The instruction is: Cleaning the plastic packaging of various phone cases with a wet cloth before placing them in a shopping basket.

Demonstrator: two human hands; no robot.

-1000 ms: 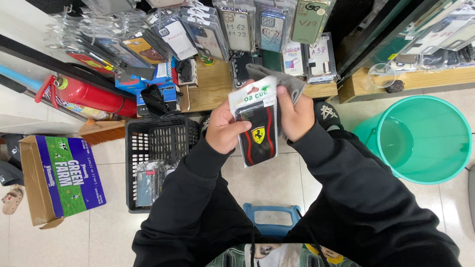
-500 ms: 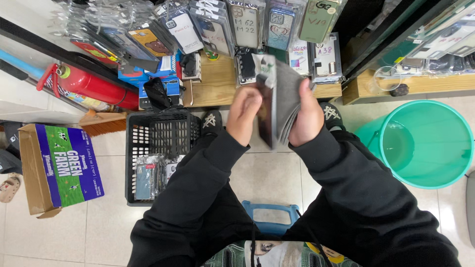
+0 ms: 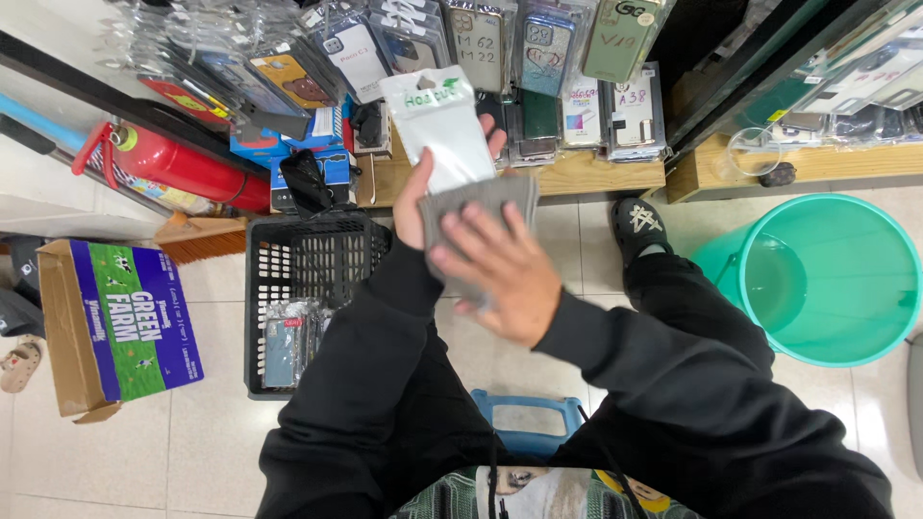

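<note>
- Left hand (image 3: 415, 197), centre of the frame: fingers wrapped around the lower end of a white packet (image 3: 437, 125), holding it upright with its plain back to the camera. The packet's top reaches up against the hanging phone cases (image 3: 481, 43) in the upper middle.
- Right hand (image 3: 500, 269), just below and right of the left: fingers spread, pressing a grey cloth (image 3: 481, 207) flat against the lower part of the packet. Cloth lies between the palm and the packet, and its lower edge is hidden under the hand.
- Both sleeves black, coming up from the bottom of the frame.
- Black basket (image 3: 298, 279) on the floor, left of the arms, a few wrapped cases in its bottom.
- Red extinguisher (image 3: 178, 168) lies on its side, upper left, above the basket.
- Cardboard box (image 3: 111, 327) with a green and blue side at the far left.
- Green bucket (image 3: 817, 279) at the right with water in it, beside a wooden shelf (image 3: 596, 173).
- Blue stool (image 3: 524, 423) shows between the legs, lower centre.
</note>
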